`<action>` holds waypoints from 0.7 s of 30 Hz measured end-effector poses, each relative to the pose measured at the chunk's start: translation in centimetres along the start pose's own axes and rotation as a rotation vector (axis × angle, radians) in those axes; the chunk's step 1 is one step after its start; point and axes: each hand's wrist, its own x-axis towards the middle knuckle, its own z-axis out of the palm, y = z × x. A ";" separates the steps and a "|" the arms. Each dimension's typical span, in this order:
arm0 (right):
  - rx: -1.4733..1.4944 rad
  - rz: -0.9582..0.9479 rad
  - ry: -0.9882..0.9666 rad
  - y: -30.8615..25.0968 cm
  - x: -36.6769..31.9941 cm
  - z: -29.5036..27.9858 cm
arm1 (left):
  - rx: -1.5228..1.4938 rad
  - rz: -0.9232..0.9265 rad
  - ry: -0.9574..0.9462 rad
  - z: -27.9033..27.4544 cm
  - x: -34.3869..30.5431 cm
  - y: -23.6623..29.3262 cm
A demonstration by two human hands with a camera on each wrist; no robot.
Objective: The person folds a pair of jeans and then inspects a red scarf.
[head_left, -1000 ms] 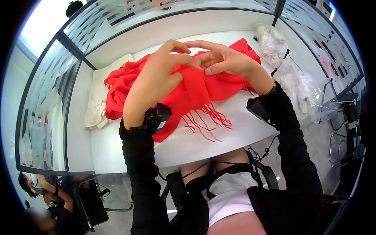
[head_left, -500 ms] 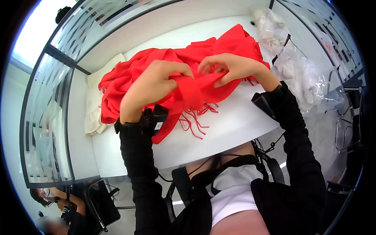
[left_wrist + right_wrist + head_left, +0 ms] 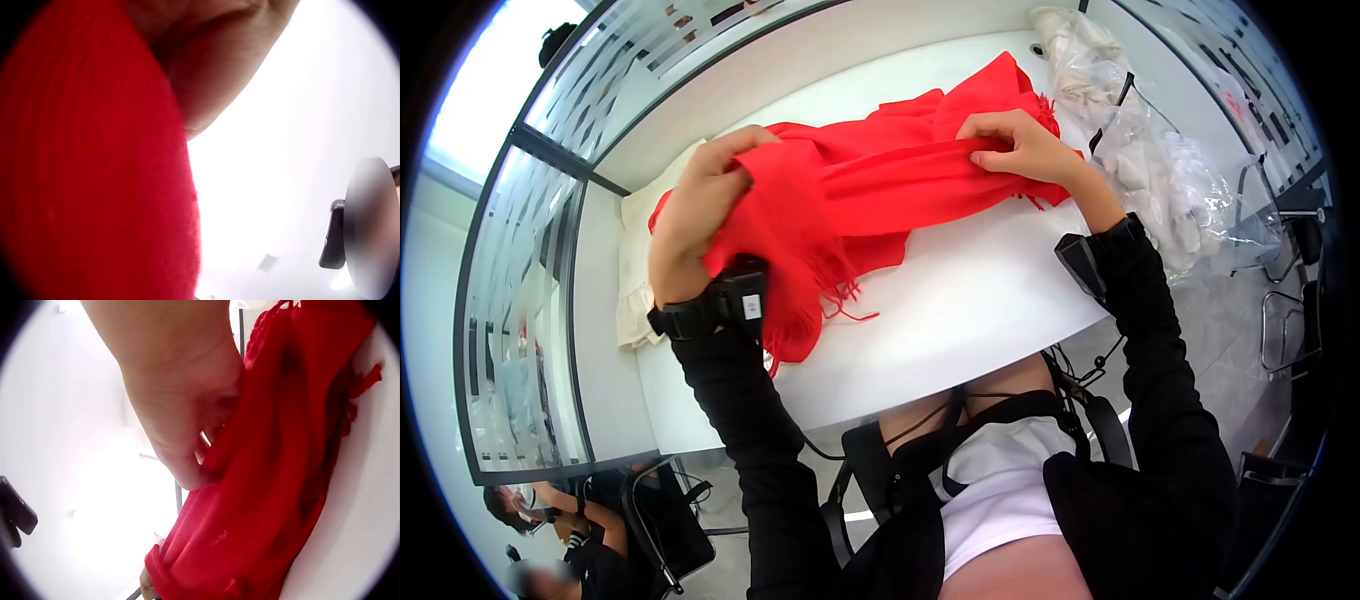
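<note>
A red fringed scarf (image 3: 900, 195) is stretched between the two hands above the white table, with more of its folds lying behind. At its left end the left hand (image 3: 700, 195) grips the cloth, and a fringed end hangs down beside that wrist. The right hand (image 3: 1035, 155) pinches the scarf's upper edge between thumb and fingers at the right. In the right wrist view, the thumb of the right hand (image 3: 181, 425) presses on the red cloth. The left wrist view shows part of the left hand (image 3: 212, 56) next to the scarf (image 3: 94, 162); its fingertips are hidden there.
Cream cloth (image 3: 635, 290) lies at the table's left end. Clear plastic bags (image 3: 1145, 170) with white cloth sit at the right. Low partitions with glass tops surround the white table (image 3: 940, 320). A black chair (image 3: 665, 530) stands at lower left, near another person.
Both hands have moved apart, the left one leftward and the right one rightward. The scarf between them is drawn out wider, and its fringed end has shifted left.
</note>
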 end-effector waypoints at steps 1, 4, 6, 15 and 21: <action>-0.080 -0.024 0.039 0.1 -0.1 0.0 | -0.036 -0.029 0.023 -0.4 -0.4 0.2; -0.076 0.046 0.113 0.3 -0.2 0.0 | 0.072 0.051 0.195 -2.8 -1.7 -0.3; -0.066 0.077 0.155 -0.1 -0.1 -0.1 | 0.091 0.042 0.306 -4.2 -3.0 -0.3; 0.244 0.105 0.162 -0.4 -0.1 0.8 | 0.513 -0.100 0.890 -9.2 -5.5 -2.8; 0.106 -0.188 0.228 0.6 0.3 1.9 | 0.618 -0.030 0.770 -5.8 -3.3 -1.3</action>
